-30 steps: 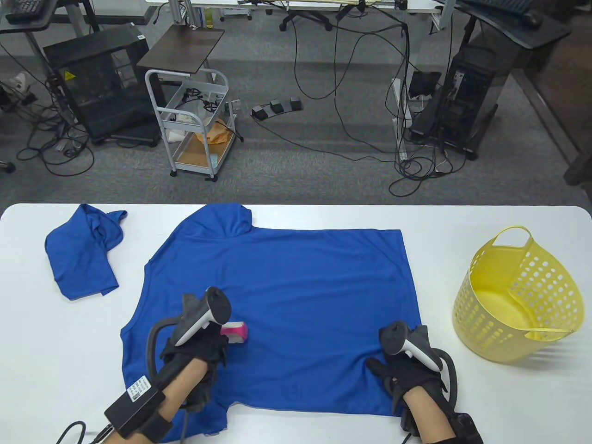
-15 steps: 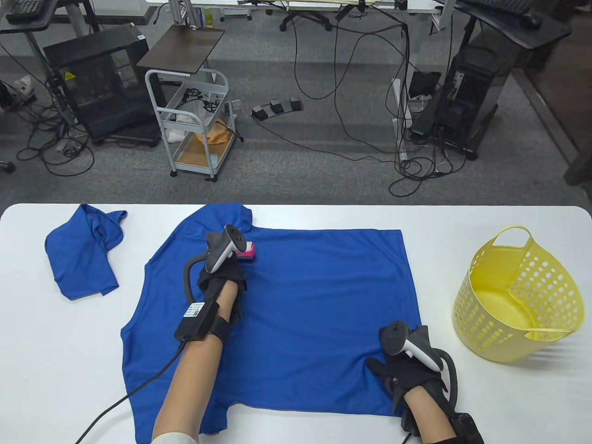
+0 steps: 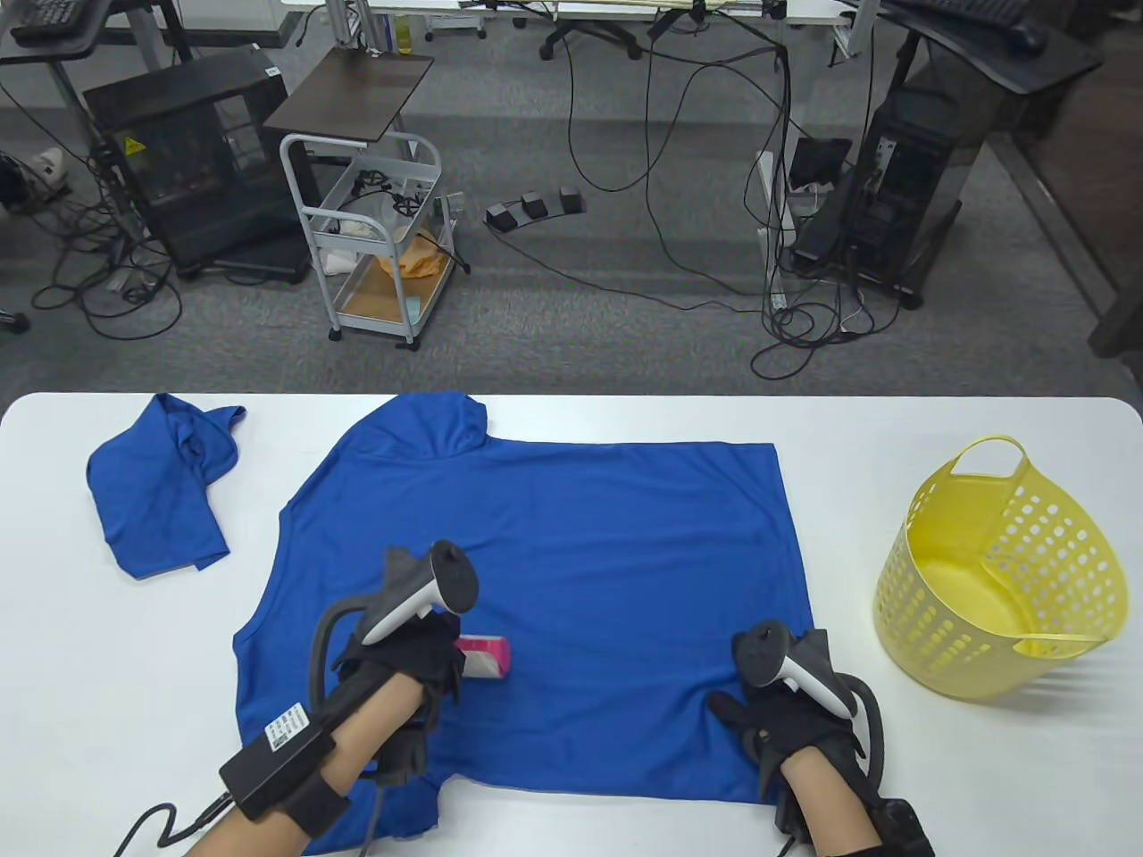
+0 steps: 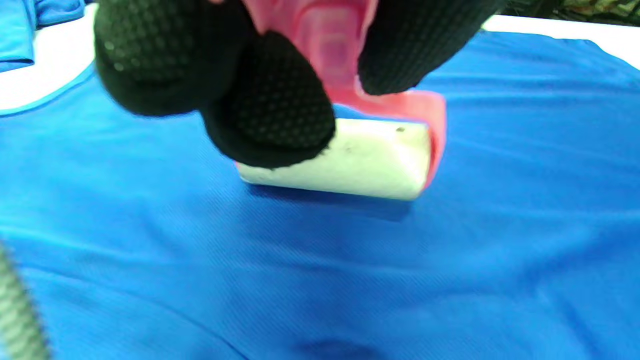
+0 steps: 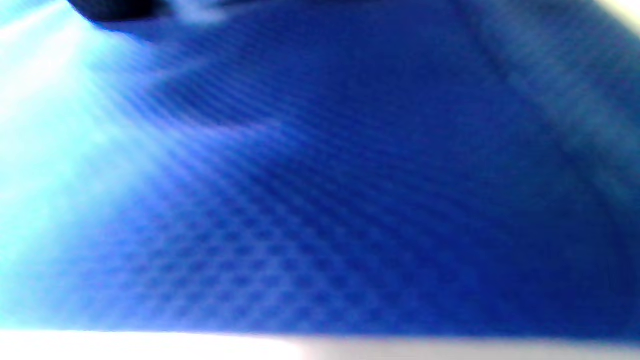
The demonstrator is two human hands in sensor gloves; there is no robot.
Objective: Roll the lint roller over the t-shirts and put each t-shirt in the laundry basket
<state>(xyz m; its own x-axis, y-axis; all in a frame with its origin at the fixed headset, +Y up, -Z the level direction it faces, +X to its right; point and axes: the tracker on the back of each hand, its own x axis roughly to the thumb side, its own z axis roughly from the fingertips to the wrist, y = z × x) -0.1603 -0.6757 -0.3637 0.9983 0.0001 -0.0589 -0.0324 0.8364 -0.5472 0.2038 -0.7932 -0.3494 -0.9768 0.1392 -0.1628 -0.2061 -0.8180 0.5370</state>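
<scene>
A blue t-shirt (image 3: 571, 571) lies spread flat over the middle of the white table (image 3: 893, 786). My left hand (image 3: 420, 665) grips the pink handle of a lint roller (image 3: 487, 658), whose white roll (image 4: 350, 160) rests on the shirt's near left part. My right hand (image 3: 786, 723) lies flat on the shirt's near right corner, pressing it down; the right wrist view is filled with blurred blue cloth (image 5: 320, 200). A second blue t-shirt (image 3: 161, 491) lies crumpled at the far left. The yellow laundry basket (image 3: 1000, 571) stands tilted at the right and holds nothing.
Beyond the table's far edge is grey carpet with a white wire cart (image 3: 375, 241), cables and computer towers (image 3: 902, 187). Bare white tabletop shows between the shirt and the basket and along the near edge.
My left hand ran the roller up to the shirt's collar half a second ago and has drawn it back toward me, a little further right than a second ago. The right hand has not moved.
</scene>
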